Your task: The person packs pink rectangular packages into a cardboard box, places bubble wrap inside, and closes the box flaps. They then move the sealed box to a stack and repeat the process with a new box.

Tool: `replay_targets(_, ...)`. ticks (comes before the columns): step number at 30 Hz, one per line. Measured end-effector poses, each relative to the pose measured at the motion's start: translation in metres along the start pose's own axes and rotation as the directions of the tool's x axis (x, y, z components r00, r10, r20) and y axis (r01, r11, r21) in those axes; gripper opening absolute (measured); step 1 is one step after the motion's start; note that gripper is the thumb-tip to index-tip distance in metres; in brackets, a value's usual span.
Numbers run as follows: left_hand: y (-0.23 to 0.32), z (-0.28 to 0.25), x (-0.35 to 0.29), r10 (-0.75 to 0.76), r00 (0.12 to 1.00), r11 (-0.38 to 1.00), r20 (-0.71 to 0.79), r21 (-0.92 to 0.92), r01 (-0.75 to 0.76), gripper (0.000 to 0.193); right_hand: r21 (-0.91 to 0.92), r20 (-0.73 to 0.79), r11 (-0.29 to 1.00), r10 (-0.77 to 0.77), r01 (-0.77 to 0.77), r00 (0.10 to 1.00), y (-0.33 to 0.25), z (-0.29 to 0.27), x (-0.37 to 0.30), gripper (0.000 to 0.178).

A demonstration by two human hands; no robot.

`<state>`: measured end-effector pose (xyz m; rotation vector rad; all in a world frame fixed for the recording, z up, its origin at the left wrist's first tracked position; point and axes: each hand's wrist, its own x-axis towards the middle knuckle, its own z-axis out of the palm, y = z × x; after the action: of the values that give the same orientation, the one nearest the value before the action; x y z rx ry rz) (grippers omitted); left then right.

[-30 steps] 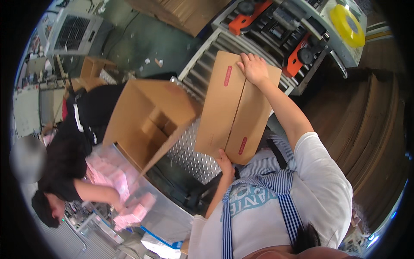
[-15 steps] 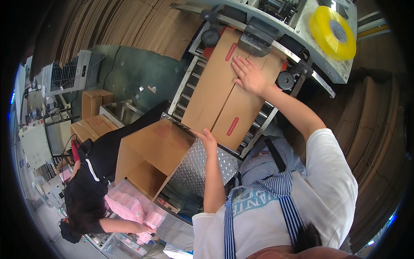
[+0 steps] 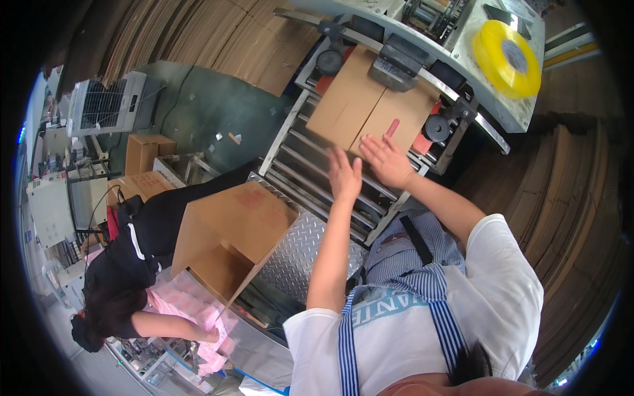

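Note:
A closed brown cardboard box (image 3: pixel 343 109) lies on a roller conveyor (image 3: pixel 310 158), its far part under the black head of a carton sealer (image 3: pixel 398 63). A seam runs along its top, with a red printed mark near the right side. My right hand (image 3: pixel 388 162) is at the near right part of the box, fingers stretched out on or just over its top. My left hand (image 3: pixel 345 175) is held by the near edge, fingers straight and apart; whether it touches the cardboard I cannot tell. Neither hand grips anything.
An open cardboard box (image 3: pixel 241 214) stands left of a metal tread plate (image 3: pixel 294 247). Beside it, a co-worker in black reaches into pink packages (image 3: pixel 191 310). A yellow tape roll (image 3: pixel 506 59) lies on the machine. Flat cardboard stacks (image 3: pixel 218 39) stand at far left and right.
The closed box has slid away from me, farther under the sealer, baring rollers. My left hand has followed forward; my right hand has come back toward the near edge. The co-worker has shifted slightly left.

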<state>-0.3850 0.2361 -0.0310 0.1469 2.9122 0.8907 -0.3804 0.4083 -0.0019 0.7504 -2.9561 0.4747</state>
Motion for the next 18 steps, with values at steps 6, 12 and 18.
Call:
replay_targets(6, -0.048, 0.025, -0.136, -0.131, 0.856, 0.950, 0.500, -0.184, 0.253, 0.059, -0.108, -0.070, 0.990, 0.087, -0.095, 0.994, 0.035, -0.010, 0.009, 0.060)
replay_targets(12, -0.245, 0.080, -0.380, -0.288, 0.652, 0.946, 0.701, 0.105, 0.306, 0.056, -0.015, -0.249, 0.865, 0.483, -0.502, 0.840, 0.018, 0.005, -0.003, 0.054)
replay_targets(18, -0.354, 0.017, -0.517, 0.060, 0.700, 0.986, 0.712, 0.068, -0.154, 0.033, 0.160, -0.005, 0.860, 0.491, -0.484, 0.871, -0.117, 0.001, -0.142, 0.036)
